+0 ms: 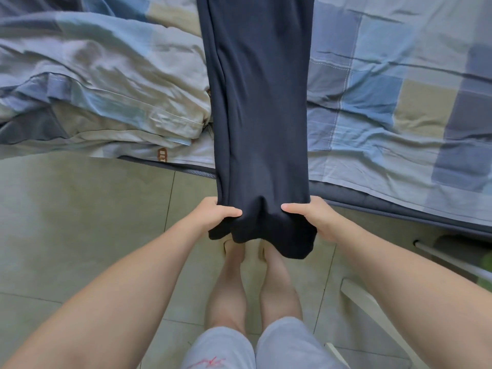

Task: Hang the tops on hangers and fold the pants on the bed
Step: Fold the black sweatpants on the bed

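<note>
Pants of dark navy knit cloth (261, 102) run straight down the middle of the frame. Their far part lies on the bed at top centre, and their near end hangs past the mattress edge over the floor. The left hand (221, 213) and the right hand (314, 218) each pinch one side of that near end at lower centre. Both thumbs are pressed on top of the cloth, with the other fingers hidden beneath it.

The likeliest trouble is the overhang. If either pinch loosens, the loose end would drop onto the tiles, and a hard pull could drag the rest off the bed. A lengthwise ridge down the left side of the cloth suggests the legs are not perfectly stacked, so a fold made now may come out crooked. The crumpled pale blue and beige quilt (93, 83) at upper left sits right against the pants and could get caught in the fold.

A checked cotton sheet in blue, grey and beige squares (386, 102) covers the bed on the right, wrinkled and soft. A dark quilted mattress border (372, 206) runs below it. Pale greenish floor tiles (80, 209) fill the lower left, and white slats (372, 310) of some unclear object lie at lower right.
</note>
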`<act>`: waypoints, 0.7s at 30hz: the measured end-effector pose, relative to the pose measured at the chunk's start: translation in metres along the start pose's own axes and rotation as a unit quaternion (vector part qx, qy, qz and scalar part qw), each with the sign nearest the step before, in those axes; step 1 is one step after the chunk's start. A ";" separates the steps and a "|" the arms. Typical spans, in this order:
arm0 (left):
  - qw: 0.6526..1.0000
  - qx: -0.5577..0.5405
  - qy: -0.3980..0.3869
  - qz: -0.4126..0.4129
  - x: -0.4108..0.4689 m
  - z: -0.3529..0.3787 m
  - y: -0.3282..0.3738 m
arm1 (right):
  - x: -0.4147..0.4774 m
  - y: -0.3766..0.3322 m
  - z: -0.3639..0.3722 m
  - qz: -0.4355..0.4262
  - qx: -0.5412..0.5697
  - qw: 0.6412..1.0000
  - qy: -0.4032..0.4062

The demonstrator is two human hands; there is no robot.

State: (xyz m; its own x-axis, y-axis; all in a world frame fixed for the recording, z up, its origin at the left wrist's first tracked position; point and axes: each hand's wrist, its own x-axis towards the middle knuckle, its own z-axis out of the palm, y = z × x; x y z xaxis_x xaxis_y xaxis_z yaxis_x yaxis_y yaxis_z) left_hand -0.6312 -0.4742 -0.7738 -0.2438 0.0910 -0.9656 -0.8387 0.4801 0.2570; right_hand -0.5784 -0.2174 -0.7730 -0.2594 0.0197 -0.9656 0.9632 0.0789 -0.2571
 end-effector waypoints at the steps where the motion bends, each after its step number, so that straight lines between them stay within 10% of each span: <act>1: 1.000 -0.004 -0.007 -0.003 -0.013 -0.001 -0.004 | -0.014 0.001 0.002 0.004 0.005 1.000 0.000; 21: 0.981 -0.160 0.096 0.045 -0.231 -0.026 -0.025 | -0.265 0.009 0.074 -0.042 0.338 0.939 0.055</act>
State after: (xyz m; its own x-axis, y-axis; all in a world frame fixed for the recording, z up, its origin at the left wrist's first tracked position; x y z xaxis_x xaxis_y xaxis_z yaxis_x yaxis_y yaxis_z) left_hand -0.5668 -0.5297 -0.5564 -0.3862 -0.0603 -0.9204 -0.9119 0.1753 0.3712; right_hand -0.4956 -0.2958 -0.5220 -0.3064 0.1473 -0.9404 0.7547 -0.5645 -0.3343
